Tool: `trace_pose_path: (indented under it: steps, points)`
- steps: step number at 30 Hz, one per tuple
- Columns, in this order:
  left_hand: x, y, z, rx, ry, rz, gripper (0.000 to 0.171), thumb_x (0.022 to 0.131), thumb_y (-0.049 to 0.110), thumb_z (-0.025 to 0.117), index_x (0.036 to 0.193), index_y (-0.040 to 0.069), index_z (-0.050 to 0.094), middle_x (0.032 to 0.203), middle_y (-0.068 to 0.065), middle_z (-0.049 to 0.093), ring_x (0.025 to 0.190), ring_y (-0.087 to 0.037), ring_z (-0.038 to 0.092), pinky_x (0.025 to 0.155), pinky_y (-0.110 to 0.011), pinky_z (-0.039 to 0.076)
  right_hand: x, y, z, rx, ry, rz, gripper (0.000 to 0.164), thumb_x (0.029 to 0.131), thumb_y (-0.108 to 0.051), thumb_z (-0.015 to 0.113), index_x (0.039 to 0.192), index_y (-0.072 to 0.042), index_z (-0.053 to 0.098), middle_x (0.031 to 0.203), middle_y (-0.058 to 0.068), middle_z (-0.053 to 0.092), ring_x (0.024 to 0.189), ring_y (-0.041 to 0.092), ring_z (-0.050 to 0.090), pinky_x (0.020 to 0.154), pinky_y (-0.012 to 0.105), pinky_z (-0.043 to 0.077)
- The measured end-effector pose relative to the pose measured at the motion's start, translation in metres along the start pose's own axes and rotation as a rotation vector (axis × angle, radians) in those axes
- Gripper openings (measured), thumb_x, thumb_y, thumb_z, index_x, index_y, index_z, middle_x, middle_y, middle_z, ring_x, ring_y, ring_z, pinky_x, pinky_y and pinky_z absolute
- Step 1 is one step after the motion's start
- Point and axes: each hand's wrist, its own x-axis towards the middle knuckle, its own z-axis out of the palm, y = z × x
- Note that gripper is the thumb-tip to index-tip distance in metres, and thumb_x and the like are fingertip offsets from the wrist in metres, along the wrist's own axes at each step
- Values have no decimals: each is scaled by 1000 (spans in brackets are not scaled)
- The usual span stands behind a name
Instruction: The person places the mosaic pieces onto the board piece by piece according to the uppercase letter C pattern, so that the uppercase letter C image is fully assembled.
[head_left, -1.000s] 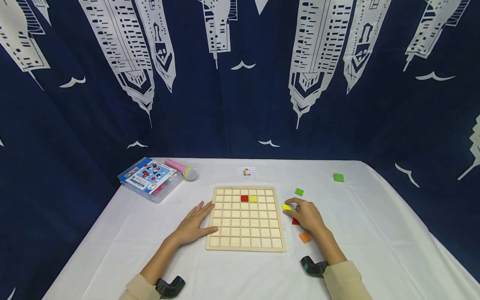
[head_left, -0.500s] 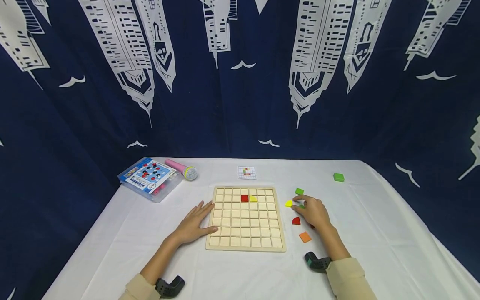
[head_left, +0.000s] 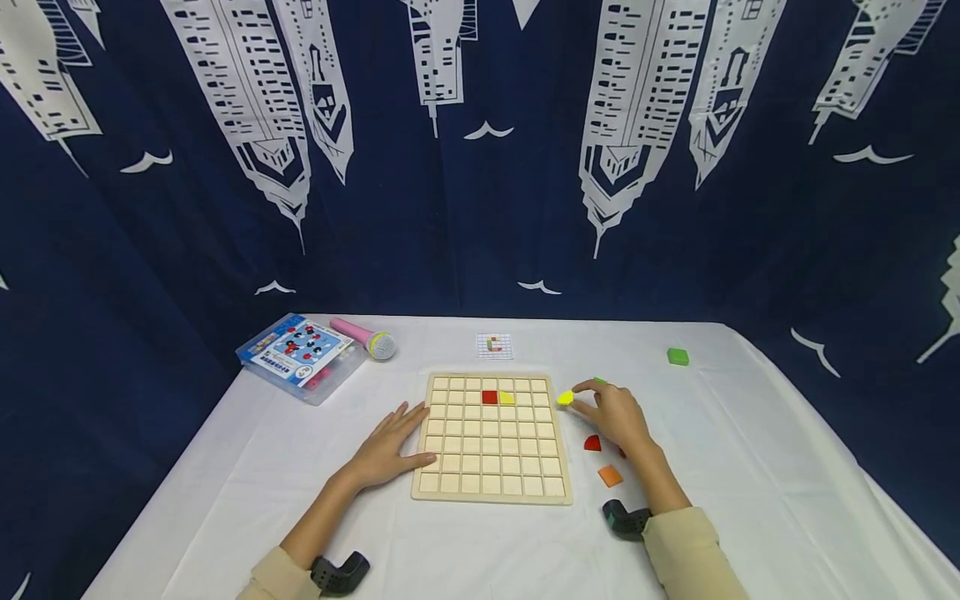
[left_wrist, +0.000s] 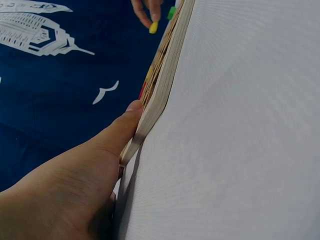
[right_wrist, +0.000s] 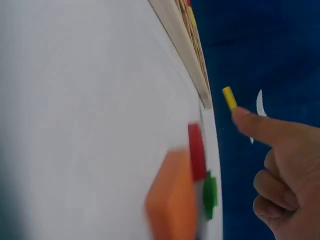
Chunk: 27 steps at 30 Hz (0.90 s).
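Observation:
A square wooden grid board [head_left: 472,458] lies mid-table, with a red tile [head_left: 489,397] and a yellow tile [head_left: 507,398] side by side near its far edge. My left hand [head_left: 386,448] rests along the board's left side, fingers spread and straight, thumb over the rim. In the left wrist view that thumb [left_wrist: 122,127] lies on the board's edge. Just off the board's right side, my right hand [head_left: 617,417] pinches a yellow tile with a rounded edge [head_left: 566,398] between thumb and index finger. The right wrist view shows this yellow tile [right_wrist: 229,98] held up, edge-on.
Right of the board lie a red quarter-round tile [head_left: 592,443] and an orange square tile [head_left: 611,476]; a green tile [head_left: 599,381] is partly hidden by the right hand. Farther off are a green block [head_left: 677,357], a printed pattern card [head_left: 494,347], a pink microphone [head_left: 360,336] and a plastic box [head_left: 300,358].
My right hand first drew back slightly to the right, then moved left and away from me, bringing the pinched yellow tile up beside the board's right edge. My left hand stays put.

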Motion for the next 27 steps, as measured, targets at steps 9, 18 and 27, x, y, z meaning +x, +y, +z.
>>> trace_pose_path:
  steps: [9,18,27]
  points:
    - [-1,0,-2,5,5,5,85,81,56,59,146,10,28,151,-4,24,140,-27,9,112,-44,7,18,-77,19,67,43,-106,29,80,-28,73,104,-13,69,54,-3,41,46,10,31,40,23,27]
    - [0,-1,0,8,2,12,85,81,56,60,145,10,29,150,-5,25,139,-28,10,112,-45,9,29,-114,57,98,15,-100,28,79,-29,73,103,-14,69,52,-4,48,44,8,35,36,22,30]
    - [-1,-1,-1,11,1,6,84,82,55,60,145,10,29,150,-4,25,139,-28,10,112,-45,9,30,-115,79,54,-35,-55,28,79,-30,73,102,-16,69,68,8,65,48,11,45,39,21,38]
